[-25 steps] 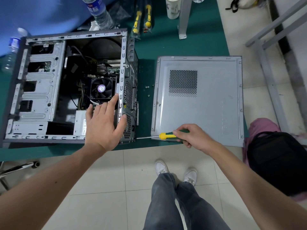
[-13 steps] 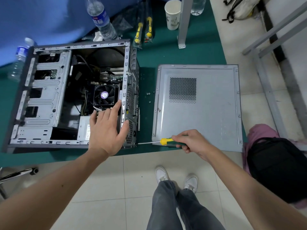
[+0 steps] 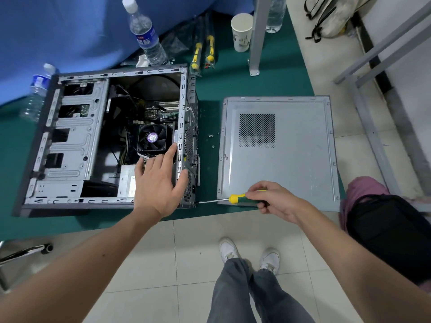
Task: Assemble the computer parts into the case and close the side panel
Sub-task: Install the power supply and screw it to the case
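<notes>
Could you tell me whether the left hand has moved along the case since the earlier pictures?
No: the left hand rests on the same rear edge of the case, beside the fan.

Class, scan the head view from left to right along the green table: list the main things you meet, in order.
Lying water bottle → open computer case → left hand on the case's rear edge → loose screws → screwdriver held in the right hand → side panel lying flat.

water bottle [image 3: 145,36] upright on green mat [image 3: 275,80] | paper cup [image 3: 241,31] | black backpack [image 3: 394,234] on floor
</notes>
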